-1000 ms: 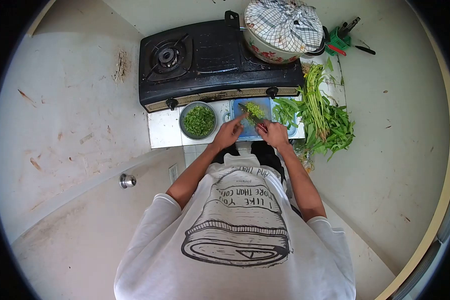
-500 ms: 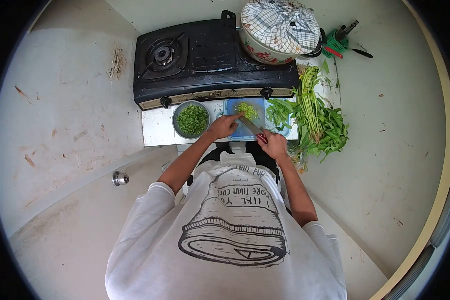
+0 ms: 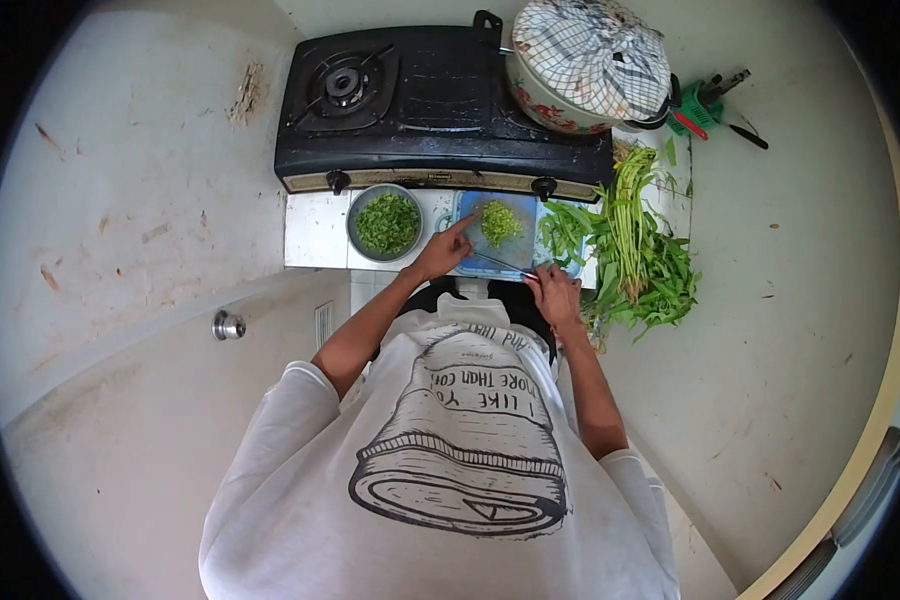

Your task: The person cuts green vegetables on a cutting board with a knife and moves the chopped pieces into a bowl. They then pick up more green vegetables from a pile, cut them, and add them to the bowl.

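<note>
A blue cutting board (image 3: 530,208) lies on the tiled counter with a small heap of chopped green pieces (image 3: 500,223) on it. My right hand (image 3: 556,297) grips the handle of a knife (image 3: 503,264), whose blade lies along the board's near edge, below the heap. At the board's left side is my left hand (image 3: 444,251), its index finger stretched out toward the chopped pieces and nothing seen in it. Cut leaves (image 3: 567,228) rest at the right end of the board. Left of my left hand stands a grey bowl (image 3: 351,224) of chopped greens (image 3: 387,222).
A black two-burner stove (image 3: 445,100) spans the back, with a cloth-covered pot (image 3: 560,112) on its right side. Leafy stalks (image 3: 632,230) lie to the right of the board. A green basket (image 3: 686,112) with utensils stands at the back right corner.
The knife blade has swung down and away from the chopped pieces to the board's near edge. My left index finger has come off the blade and now points at the heap. The view has shifted slightly.
</note>
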Action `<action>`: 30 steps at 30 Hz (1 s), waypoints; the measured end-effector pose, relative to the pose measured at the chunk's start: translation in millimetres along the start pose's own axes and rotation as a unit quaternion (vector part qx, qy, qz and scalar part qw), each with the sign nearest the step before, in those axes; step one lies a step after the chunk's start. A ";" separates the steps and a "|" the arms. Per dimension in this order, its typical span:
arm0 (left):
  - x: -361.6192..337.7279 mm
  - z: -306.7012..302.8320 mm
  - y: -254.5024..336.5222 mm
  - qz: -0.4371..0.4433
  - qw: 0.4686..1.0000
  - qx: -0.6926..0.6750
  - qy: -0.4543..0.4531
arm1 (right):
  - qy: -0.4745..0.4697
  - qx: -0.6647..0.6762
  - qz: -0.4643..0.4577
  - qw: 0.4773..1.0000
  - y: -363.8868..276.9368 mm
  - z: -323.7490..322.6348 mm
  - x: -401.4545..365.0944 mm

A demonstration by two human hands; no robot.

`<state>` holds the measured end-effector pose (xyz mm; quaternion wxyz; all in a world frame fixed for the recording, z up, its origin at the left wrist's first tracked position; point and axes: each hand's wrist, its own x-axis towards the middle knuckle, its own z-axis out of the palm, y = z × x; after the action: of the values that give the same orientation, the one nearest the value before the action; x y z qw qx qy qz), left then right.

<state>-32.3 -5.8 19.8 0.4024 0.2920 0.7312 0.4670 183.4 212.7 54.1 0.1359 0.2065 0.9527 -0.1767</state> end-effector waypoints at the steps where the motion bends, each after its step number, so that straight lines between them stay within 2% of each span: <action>1: -4.6 0.1 -0.3 -0.017 1.000 -0.014 0.006 | -0.006 -0.006 -0.012 1.000 1.4 1.2 4.4; 3: -7.9 0.6 0.8 -0.044 0.998 -0.042 0.017 | -0.012 -0.021 -0.034 0.999 7.0 2.4 17.4; 4: -8.3 -0.9 0.4 -0.044 0.998 -0.046 0.021 | 0.038 -0.037 -0.052 0.997 7.9 4.8 24.4; 8: -13.3 -4.5 -7.5 -0.041 0.997 -0.062 0.035 | -0.019 -0.028 -0.044 0.998 4.1 -18.4 60.6; 12: -20.1 -7.4 -0.3 -0.059 0.993 -0.090 0.048 | -0.011 -0.046 -0.055 0.997 1.9 -25.6 87.1; 15: -19.6 -8.4 -4.8 -0.022 0.994 -0.087 0.062 | 0.015 -0.049 -0.074 0.996 4.4 -23.9 97.3; 17: -18.5 -8.8 -3.8 -0.033 0.995 -0.074 0.057 | 0.020 -0.041 -0.076 0.996 5.1 -23.2 97.8; 24: -16.0 -6.8 8.2 0.021 1.000 -0.016 0.008 | 0.017 -0.006 -0.039 0.999 0.3 -21.3 66.4; 27: -9.9 -1.4 8.0 0.068 0.996 0.043 -0.039 | 0.032 0.017 -0.011 0.999 -3.5 -15.9 49.4; 30: -4.0 2.1 15.2 0.069 0.990 0.077 -0.097 | 0.038 0.019 0.017 0.999 -11.2 -16.3 35.2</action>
<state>-27.7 -2.1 34.5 0.4149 0.4160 0.7006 0.4049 144.5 221.7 60.2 0.0987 0.2319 0.9501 -0.1840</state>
